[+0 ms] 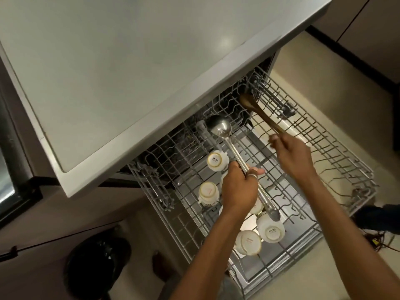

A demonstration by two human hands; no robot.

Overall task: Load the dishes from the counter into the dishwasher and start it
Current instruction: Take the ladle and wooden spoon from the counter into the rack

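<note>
**Both hands on utensils over the pulled-out top rack**

- Left hand (238, 188): fingers wrapped tight round the handle of a steel ladle (219, 126), gripping about mid-handle.
- Ladle: runs diagonally over the rack (337, 161), with the bowl at the back just under the counter (108, 72) edge. The handle tip is above a cup at the near side. Can't tell if it touches the wires.
- Right hand (292, 154): fingers closed on the near end of a wooden spoon (260, 114). The spoon head points to the rack's back right section.
- Hands are apart, one utensil each.
- White cups (216, 161) sit upside down in the rack's left half, two toward the back and at least two nearer.
- Right half of the rack shows bare wire.
- Dark bin (97, 265) on the floor, left of the dishwasher.
</note>
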